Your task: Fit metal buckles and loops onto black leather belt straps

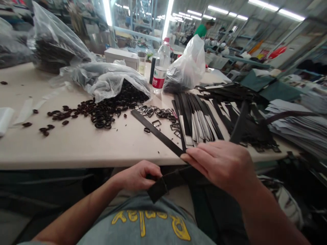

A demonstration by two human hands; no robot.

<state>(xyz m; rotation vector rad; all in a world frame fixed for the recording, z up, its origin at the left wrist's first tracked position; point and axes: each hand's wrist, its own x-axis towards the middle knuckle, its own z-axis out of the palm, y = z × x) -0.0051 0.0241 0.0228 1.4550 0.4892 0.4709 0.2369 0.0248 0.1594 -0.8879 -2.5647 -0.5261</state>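
Observation:
My left hand (143,175) is closed, thumb and fingers pinching a black belt strap (176,178) near its free end, just off the table's front edge. A thin dark line, perhaps a buckle or loop, crosses the strap beside these fingers. Higher and to the right, my right hand (222,163) is also closed on black strap, its fingertips pressed together. From those fingertips a flat black strip (157,134) runs up and left across the tabletop. Whether both lengths are one piece, I cannot tell. Metal buckles (155,114) lie loose beyond the strip.
Dark rings (103,119) spill from a clear plastic bag (109,76) on the table (76,146). Black straps with white strips (196,119) lie to the right, near stacked grey sheets (291,126). A bottle (159,71) and a white bag (189,64) stand behind. A person in green (201,30) is far back.

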